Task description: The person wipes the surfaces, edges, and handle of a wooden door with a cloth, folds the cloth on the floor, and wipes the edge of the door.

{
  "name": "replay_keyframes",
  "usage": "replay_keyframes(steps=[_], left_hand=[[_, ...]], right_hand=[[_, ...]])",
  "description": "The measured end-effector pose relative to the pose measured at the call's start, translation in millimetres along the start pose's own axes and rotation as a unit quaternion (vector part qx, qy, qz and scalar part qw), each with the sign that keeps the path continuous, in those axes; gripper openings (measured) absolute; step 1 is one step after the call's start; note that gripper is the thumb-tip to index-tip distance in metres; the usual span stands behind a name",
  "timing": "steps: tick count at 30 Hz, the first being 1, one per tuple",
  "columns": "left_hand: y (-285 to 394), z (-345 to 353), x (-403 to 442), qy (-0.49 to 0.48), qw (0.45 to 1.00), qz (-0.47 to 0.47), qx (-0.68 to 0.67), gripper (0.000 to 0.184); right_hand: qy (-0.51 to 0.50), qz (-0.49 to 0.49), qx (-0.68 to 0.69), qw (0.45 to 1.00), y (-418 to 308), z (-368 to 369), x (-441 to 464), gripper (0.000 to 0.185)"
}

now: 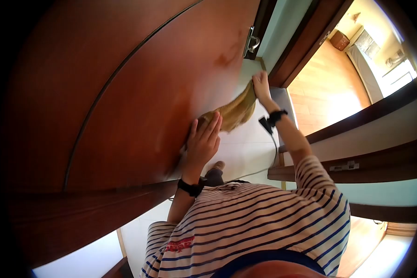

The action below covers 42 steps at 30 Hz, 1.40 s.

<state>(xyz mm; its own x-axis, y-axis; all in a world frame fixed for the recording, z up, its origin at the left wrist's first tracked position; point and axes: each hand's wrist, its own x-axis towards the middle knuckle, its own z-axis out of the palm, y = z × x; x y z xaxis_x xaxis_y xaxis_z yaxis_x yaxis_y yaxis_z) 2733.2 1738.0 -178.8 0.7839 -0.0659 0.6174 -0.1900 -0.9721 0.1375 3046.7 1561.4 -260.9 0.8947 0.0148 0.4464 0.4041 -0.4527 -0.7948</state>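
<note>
A yellow-brown cloth [238, 111] stretches between my two hands in front of a reddish-brown wooden door [139, 106]. My right hand [261, 85] is closed round the cloth's upper right end, clear of the door. Beside the door's surface, my left hand [205, 141] has its fingers stretched out at the cloth's other end. Whether the left palm presses on the cloth or on the door is hidden. Both wrists wear black bands, and a cable [277, 148] hangs from the right one.
A metal door handle [252, 44] projects near the door's edge. Pale floor tiles [238, 150] lie below, with my shoe [219, 165] near the door. To the right, a dark wooden frame [306, 41] borders a bright room with a wooden floor [324, 88].
</note>
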Motion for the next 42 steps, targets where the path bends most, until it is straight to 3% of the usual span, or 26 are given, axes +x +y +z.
replay_keyframes(steps=[3, 7, 8, 9, 10, 13, 15, 19, 28, 36, 39, 42], left_hand=[[-6.1, 36.1, 25.5, 0.008, 0.999, 0.020, 0.048, 0.045], [-14.6, 91.6, 57.4, 0.005, 0.999, 0.025, -0.020, 0.044], [-17.8, 103.2, 63.2, 0.012, 0.999, 0.051, 0.002, 0.044], [-22.0, 111.1, 69.3, 0.018, 0.996, 0.079, 0.025, 0.043], [-20.8, 112.5, 70.2, 0.020, 0.998, 0.062, 0.022, 0.043], [-20.5, 118.0, 69.4, 0.020, 0.996, 0.045, 0.072, 0.043], [-23.9, 118.4, 67.8, 0.014, 0.994, 0.052, 0.091, 0.043], [-22.0, 127.4, 67.2, -0.006, 0.979, 0.088, 0.183, 0.044], [-20.9, 121.2, 66.8, 0.062, 0.976, 0.108, 0.176, 0.040], [-26.1, 89.3, 86.0, 0.022, 0.985, 0.125, 0.118, 0.039], [-32.6, 85.6, 84.8, -0.013, 0.968, 0.164, 0.189, 0.034], [-44.9, 86.9, 93.4, 0.022, 0.955, 0.200, 0.218, 0.033]], right_hand=[[-0.048, -0.111, -0.146, 0.982, -37.8, 5.2, 69.4, 0.043], [-0.187, -0.106, -0.417, 0.883, -56.7, 16.5, 133.8, 0.046], [-0.205, -0.125, -0.445, 0.863, -24.2, 28.4, 160.4, 0.044], [-0.267, -0.033, -0.482, 0.834, -25.4, 31.4, 175.8, 0.040], [-0.265, -0.082, -0.497, 0.822, -26.4, 31.0, 178.0, 0.040], [-0.295, -0.045, -0.511, 0.806, -24.3, 38.8, 192.5, 0.034], [-0.274, -0.083, -0.523, 0.803, 0.3, 46.6, 189.8, 0.029], [-0.252, -0.103, -0.495, 0.825, -21.6, 26.6, 169.6, 0.030], [-0.211, -0.065, -0.438, 0.871, -29.7, -15.4, 133.7, 0.031], [-0.150, -0.047, -0.401, 0.903, -38.9, -58.2, 119.0, 0.025], [-0.143, -0.016, -0.400, 0.905, -43.7, -68.2, 111.9, 0.023], [-0.120, 0.002, -0.402, 0.908, -45.5, -73.7, 110.3, 0.022]])
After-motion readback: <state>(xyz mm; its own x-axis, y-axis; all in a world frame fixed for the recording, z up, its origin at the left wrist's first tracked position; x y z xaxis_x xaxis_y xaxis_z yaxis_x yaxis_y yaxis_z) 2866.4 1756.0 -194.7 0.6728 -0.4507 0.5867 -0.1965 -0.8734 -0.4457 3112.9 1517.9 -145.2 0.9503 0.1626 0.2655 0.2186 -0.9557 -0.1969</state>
